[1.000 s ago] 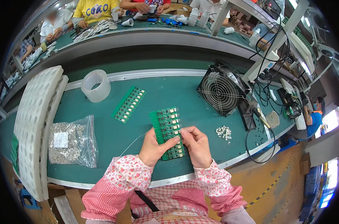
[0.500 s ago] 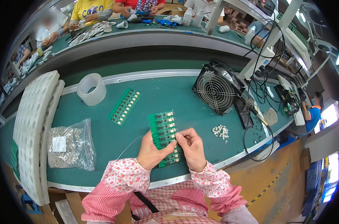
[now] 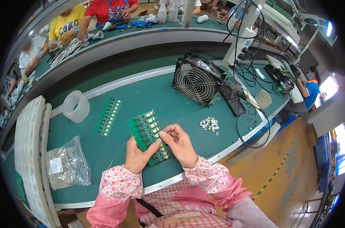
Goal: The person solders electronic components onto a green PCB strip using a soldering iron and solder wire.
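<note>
My left hand (image 3: pixel 139 155) grips a green circuit board panel (image 3: pixel 145 131) from its lower left, thumb laid across the front. Rows of small white and dark parts cover the panel, and short pins stick out along its right edge. Against that right edge, my right hand (image 3: pixel 181 147) has thumb and forefinger pinched together; anything between them is too small or hidden. A thin wire (image 3: pixel 116 155) runs beside my left hand. Farther left on the bench lies a second green circuit board panel (image 3: pixel 108 117). To the right sits a small pile of white connectors (image 3: pixel 209 124).
A fan with a wire guard (image 3: pixel 196 84) stands at the back, beside a soldering iron (image 3: pixel 252 102) and its cable. On the left are a tape roll (image 3: pixel 76 107), a clear bag of small metal parts (image 3: pixel 68 167) and white foam trays (image 3: pixel 28 152). People work across the bench.
The whole view has swung, so the bench things sit farther left and look tilted. Both hands keep their hold at the panel, with little visible change in the fingers.
</note>
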The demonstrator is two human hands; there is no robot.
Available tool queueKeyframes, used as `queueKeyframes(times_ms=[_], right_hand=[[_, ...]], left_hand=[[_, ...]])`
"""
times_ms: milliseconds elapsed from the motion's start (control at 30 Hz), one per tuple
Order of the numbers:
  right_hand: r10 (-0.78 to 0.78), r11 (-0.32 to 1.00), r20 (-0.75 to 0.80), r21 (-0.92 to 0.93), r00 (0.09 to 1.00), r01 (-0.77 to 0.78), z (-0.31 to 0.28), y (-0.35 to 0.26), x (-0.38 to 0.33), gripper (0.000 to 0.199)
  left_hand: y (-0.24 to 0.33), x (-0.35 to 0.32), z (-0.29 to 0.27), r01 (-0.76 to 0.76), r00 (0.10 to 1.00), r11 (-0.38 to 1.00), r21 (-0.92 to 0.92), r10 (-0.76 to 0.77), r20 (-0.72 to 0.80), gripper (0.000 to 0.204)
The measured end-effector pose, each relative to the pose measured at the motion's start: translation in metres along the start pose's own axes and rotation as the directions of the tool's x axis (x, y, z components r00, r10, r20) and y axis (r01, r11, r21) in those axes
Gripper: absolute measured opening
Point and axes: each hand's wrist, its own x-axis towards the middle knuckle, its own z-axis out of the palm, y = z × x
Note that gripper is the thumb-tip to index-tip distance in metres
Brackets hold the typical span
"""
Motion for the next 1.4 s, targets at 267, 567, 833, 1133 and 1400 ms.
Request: queueKeyframes(times_ms=[267, 567, 833, 1133, 1400], right_hand=[[-0.632, 0.036, 0.144, -0.976, 0.761, 0.215, -0.087, -0.041, 0.0, 0.024], [-0.571, 0.064, 0.258, -0.932, 0.779, 0.356, -0.078, -0.029, -0.005, 0.015], [-0.493, 0.143, 0.277, -0.909, 0.825, 0.391, -0.064, -0.029, -0.003, 0.015], [-0.402, 0.032, 0.428, -0.877, 0.809, 0.479, -0.052, -0.033, -0.013, 0.018], [-0.406, 0.127, 0.374, -0.881, 0.834, 0.456, -0.052, -0.03, -0.018, 0.02]], left_hand=[[0.004, 0.005, -0.003, 0.171, 0.984, 0.963, -0.206, -0.176, -0.007, 0.028], [0.001, 0.002, 0.0, 0.178, 0.984, 0.966, -0.186, -0.178, 0.017, 0.029], [0.004, 0.001, -0.002, 0.199, 0.98, 0.961, -0.193, -0.196, 0.037, 0.03], [0.003, 0.001, -0.004, 0.2, 0.98, 0.959, -0.203, -0.193, 0.055, 0.029], [0.003, 0.002, -0.003, 0.191, 0.981, 0.961, -0.201, -0.183, 0.061, 0.028]])
